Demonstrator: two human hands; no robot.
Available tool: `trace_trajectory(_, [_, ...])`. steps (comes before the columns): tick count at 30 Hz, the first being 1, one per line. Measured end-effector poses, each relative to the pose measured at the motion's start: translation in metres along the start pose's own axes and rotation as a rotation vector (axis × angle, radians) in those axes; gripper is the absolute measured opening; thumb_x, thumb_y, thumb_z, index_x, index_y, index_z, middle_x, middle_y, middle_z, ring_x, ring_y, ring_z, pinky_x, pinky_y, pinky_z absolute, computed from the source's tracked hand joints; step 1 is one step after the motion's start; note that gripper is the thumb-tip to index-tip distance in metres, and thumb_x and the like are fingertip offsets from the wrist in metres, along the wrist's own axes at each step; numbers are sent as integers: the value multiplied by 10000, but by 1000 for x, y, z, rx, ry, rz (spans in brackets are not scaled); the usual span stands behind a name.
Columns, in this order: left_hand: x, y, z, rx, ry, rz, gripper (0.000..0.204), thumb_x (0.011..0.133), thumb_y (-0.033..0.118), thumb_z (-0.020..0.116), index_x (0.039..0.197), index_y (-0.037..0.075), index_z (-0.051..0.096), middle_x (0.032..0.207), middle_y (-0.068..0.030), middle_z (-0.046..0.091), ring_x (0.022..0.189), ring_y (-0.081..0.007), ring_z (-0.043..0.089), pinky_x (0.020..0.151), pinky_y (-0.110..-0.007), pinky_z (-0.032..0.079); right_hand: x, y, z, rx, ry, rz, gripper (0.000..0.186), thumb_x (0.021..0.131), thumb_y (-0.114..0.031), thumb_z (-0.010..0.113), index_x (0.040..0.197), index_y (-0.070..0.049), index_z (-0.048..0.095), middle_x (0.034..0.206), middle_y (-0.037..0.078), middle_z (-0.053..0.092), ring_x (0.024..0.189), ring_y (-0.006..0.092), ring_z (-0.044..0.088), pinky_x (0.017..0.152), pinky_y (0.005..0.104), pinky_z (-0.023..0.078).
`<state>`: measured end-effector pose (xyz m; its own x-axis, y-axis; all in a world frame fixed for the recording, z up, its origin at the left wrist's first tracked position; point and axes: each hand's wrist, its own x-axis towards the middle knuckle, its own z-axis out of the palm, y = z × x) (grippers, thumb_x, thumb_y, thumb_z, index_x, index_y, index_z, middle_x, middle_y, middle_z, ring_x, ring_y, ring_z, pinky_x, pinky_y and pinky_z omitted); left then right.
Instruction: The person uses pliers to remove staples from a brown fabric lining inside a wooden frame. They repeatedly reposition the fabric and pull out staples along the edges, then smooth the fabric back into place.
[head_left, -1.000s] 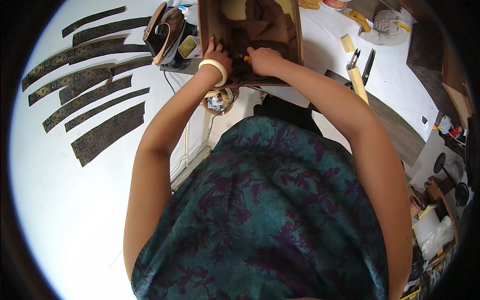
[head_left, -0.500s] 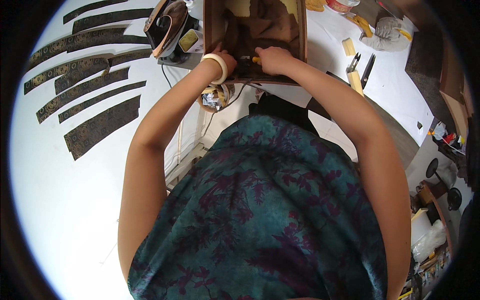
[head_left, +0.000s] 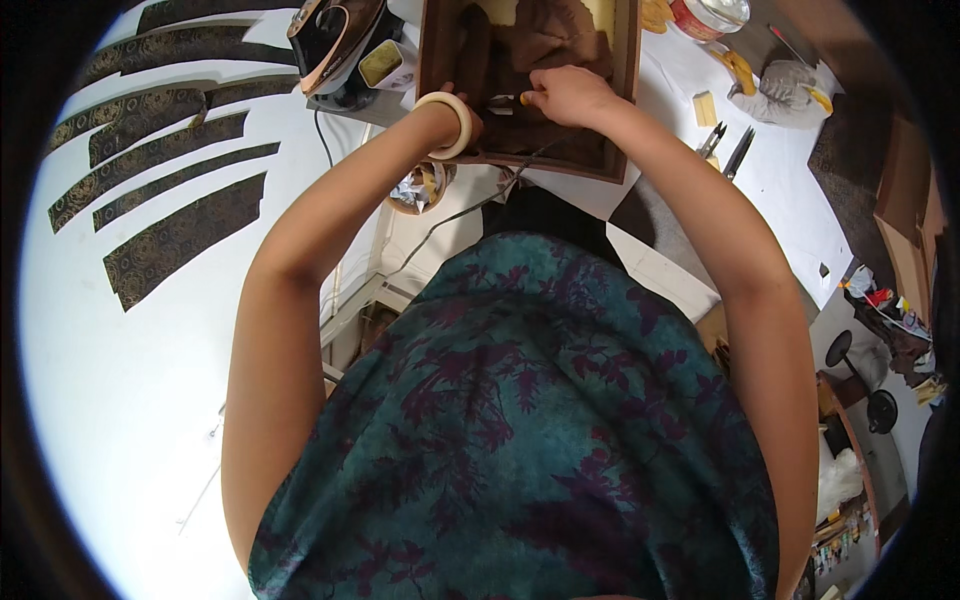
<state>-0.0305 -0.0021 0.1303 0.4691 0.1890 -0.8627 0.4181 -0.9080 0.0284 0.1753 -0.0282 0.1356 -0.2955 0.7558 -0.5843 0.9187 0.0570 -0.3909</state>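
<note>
Both my hands reach into a brown wooden box [head_left: 622,95] at the far edge of the white table. Brown cloth [head_left: 545,35] lies bunched inside it. My left hand [head_left: 468,108] rests at the box's near left corner, with a cream bangle [head_left: 445,125] on the wrist. Its fingers are mostly hidden behind the wrist. My right hand [head_left: 565,95] is closed in a pinch on a small dark tool with a yellow bit [head_left: 510,101], held just above the box's near edge between the two hands.
An iron [head_left: 335,40] stands left of the box, its cord [head_left: 325,140] trailing toward me. Several dark patterned fabric strips [head_left: 180,235] lie on the white table at left. Pliers [head_left: 725,150], gloves [head_left: 790,80] and a tape roll [head_left: 712,12] lie at right. A small basket of crumpled scraps [head_left: 415,190] sits under my left wrist.
The view has tipped, so the box and the hands sit higher in the picture. Both hands stay at the box's near edge, close together.
</note>
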Motion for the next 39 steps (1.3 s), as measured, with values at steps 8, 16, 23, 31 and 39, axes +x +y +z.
trace_trajectory(8, [16, -5, 15, 0, -44, -26, 403, 840, 176, 609, 1232, 95, 657, 1367, -111, 575, 1330, -353, 450, 1093, -638, 296, -1, 9, 12, -84, 81, -97, 318, 980, -400, 548, 1079, -108, 625, 996, 139, 697, 1009, 342, 647, 856, 478, 503])
trace_trajectory(16, [13, 1, 7, 68, 25, -6, 373, 880, 218, 597, 1236, 125, 657, 1320, -115, 588, 1313, -373, 453, 1061, -586, 329, -6, 4, -17, -101, 38, 22, 395, 979, -402, 547, 1093, -56, 702, 1094, 177, 695, 1060, 362, 647, 917, 473, 518])
trace_trajectory(23, [-11, 15, -24, 67, 6, 216, 344, 972, 264, 445, 1258, 213, 629, 1321, -136, 571, 1293, -369, 485, 1047, -536, 371, -14, 9, -19, -62, -26, 83, 420, 961, -349, 568, 1023, 43, 706, 1070, 233, 695, 1008, 384, 674, 884, 469, 539])
trace_trajectory(31, [-9, 9, -3, -77, 76, 243, 321, 956, 268, 457, 1195, 156, 641, 1185, -174, 639, 1160, -400, 565, 1009, -528, 422, 1, 12, -16, 51, -84, 92, 375, 929, -297, 621, 932, 66, 717, 962, 262, 700, 911, 399, 697, 782, 458, 562])
trace_trajectory(39, [2, 2, 4, -134, 143, 433, 294, 929, 221, 497, 1161, 99, 631, 1112, -217, 636, 1113, -419, 579, 937, -496, 483, 29, 21, 2, 86, -80, 54, 430, 969, -344, 578, 912, 59, 715, 877, 247, 696, 796, 382, 699, 714, 456, 567])
